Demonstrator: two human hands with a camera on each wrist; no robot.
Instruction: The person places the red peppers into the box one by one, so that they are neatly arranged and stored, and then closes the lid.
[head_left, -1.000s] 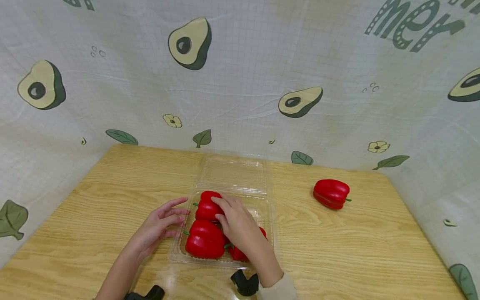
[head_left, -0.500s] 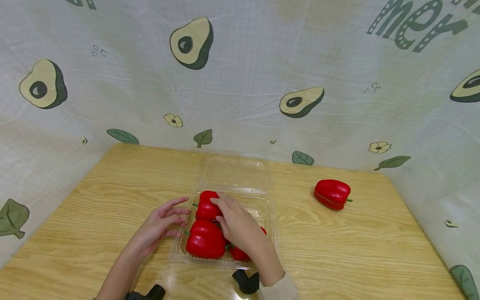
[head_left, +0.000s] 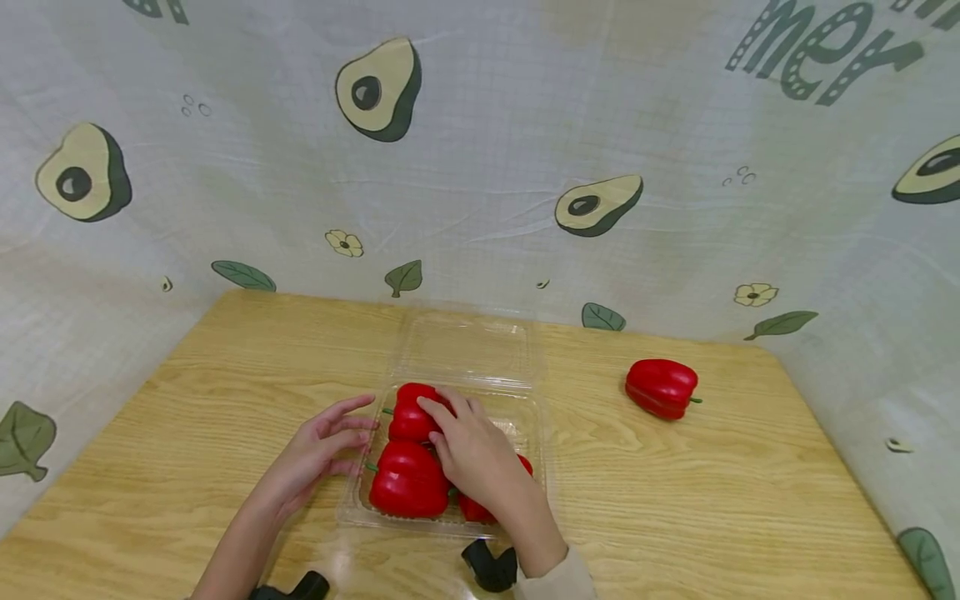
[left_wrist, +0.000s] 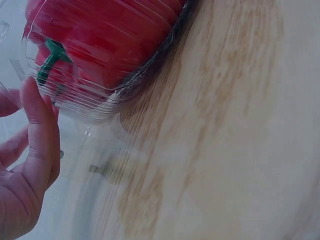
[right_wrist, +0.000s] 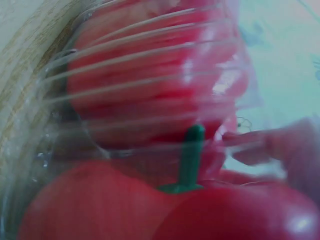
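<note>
A clear plastic clamshell box (head_left: 542,467) holds three red bell peppers, and its lid (head_left: 467,350) lies folded back. My right hand (head_left: 480,454) reaches over the box and holds the rear-left bell pepper (head_left: 408,414) at its right end, forefinger on top and thumb lower down. In front of it lies another bell pepper (head_left: 408,485); a third bell pepper (head_left: 472,510) is partly hidden beneath my right forearm. At the box's left side is my left hand (head_left: 322,450), fingers spread and extended. In the left wrist view its fingertips are beside the ribbed plastic wall (left_wrist: 95,102).
One more red bell pepper (head_left: 662,388) lies on the wooden table (head_left: 675,500) to the right. Black curved pieces (head_left: 491,567) sit near the wrists. A cloth with avocado prints (head_left: 480,150) hangs behind and at both sides.
The rear-left bell pepper has shifted a little to the left, and my right fingers have moved slightly with it. My left hand stays in place.
</note>
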